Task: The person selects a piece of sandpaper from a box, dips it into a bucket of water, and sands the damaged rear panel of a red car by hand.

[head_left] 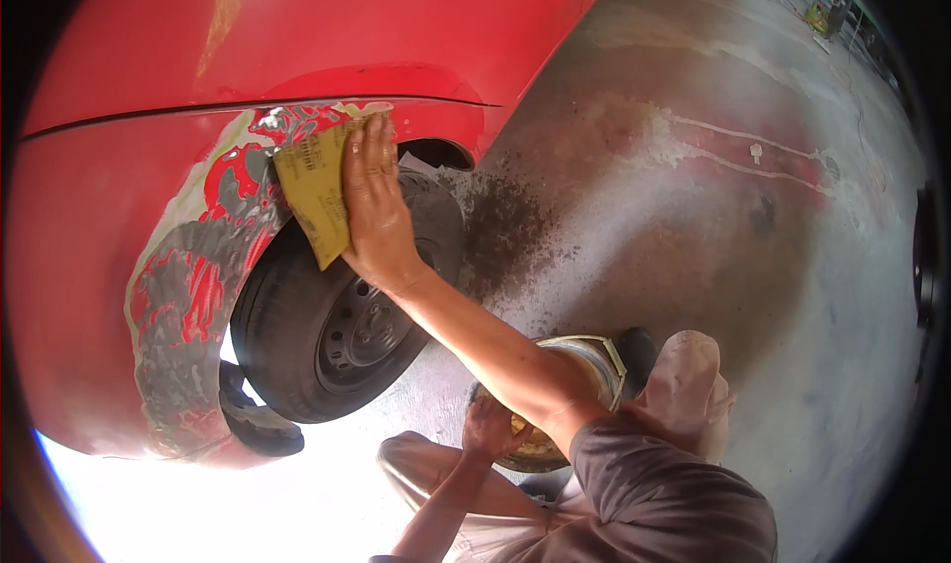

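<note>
My right hand lies along a folded yellow-brown sheet of sandpaper, its fingers together and pressing the sheet to the red car's fender above the wheel arch. Around the arch, the patch shows grey, bare red and pale edges. Down between my knees, my left hand is at the near side of a round bucket, fingers curled. My right arm covers part of the bucket, and what those fingers hold, if anything, is hidden. Something yellowish-brown shows beside them.
A black tire on a dark steel wheel sits turned outward under the fender. Wet spots darken the concrete floor beside it. My bent knee is close to the bucket. Assorted items lie far off at the upper right.
</note>
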The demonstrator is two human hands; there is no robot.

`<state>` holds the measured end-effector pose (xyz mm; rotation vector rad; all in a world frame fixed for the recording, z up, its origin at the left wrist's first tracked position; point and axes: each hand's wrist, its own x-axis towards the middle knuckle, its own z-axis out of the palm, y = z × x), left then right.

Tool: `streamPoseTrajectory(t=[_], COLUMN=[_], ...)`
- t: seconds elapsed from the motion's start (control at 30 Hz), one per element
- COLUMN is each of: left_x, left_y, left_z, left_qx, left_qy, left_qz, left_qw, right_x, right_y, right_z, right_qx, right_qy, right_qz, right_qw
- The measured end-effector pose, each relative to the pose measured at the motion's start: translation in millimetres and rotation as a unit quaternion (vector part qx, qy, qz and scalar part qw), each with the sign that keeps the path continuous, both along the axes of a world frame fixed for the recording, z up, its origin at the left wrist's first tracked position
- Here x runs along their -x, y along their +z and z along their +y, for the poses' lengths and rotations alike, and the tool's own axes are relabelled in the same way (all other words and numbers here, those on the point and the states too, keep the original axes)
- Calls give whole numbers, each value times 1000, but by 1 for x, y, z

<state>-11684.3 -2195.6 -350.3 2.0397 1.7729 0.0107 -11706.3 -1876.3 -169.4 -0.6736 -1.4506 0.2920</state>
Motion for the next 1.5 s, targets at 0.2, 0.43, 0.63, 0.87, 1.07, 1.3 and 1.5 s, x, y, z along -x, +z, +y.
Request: streamPoseTrajectory(t=[0.2,0.43,0.63,0.87,1.07,1.3,1.5], left_x=[1,0,0,1,5,10,13], left_y=[-5,-12,-4,3,3,-1,-7], left_z=[-2,-4,-5,-3,-7,-11,-16], left_qx=[12,-131,-75,-53,-58,-112,-77], left_qy=[-43,-40,-53,-36,-26,-24,-18], left_qz=[76,4,74,53,42,-30,3], left_qw=[996,991,993,997,997,993,997], right_x=[-17,-6,-16,-10,-18,23,2], right_y=[-19,-6,-17,-2,18,122,139], right_z=[21,10,26,15,2,-56,-42], right_qx=[154,-5,131,-17,35,-124,-207], right_qy=[-50,-25,-73,-23,-23,61,20], right_qz=[25,-30,14,-53,-14,-68,-248], right_qw=[987,999,989,998,999,988,946])
